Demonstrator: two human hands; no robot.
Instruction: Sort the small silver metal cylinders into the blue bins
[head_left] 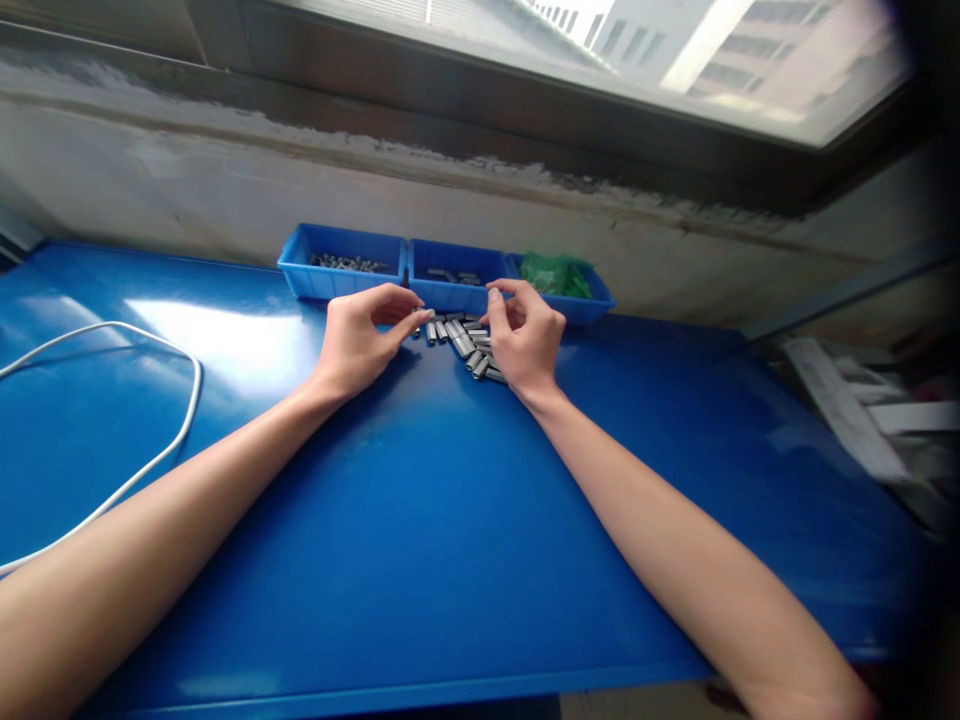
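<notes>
Several short grey metal cylinders [461,338] lie in a loose pile on the blue table, between my two hands. At the pile's left end, my left hand [360,335] is closed, with thumb and forefinger pinched together. A small metallic bit shows by those fingertips, too small to name. My right hand [526,338] is beside the pile's right end, its thumb and forefinger also pinched. Whatever is between the right fingertips, if anything, cannot be made out. Just behind the hands stands the middle blue bin [450,294], with a few similar metal pieces inside.
The left blue bin [341,284] contains many small metal parts, perhaps screws. Green plastic material [555,272] fills the right bin. A white cable [196,385] curves across the left of the blue table [450,540]. Wall and window frame rise behind; white pieces [847,405] lie beyond the right edge.
</notes>
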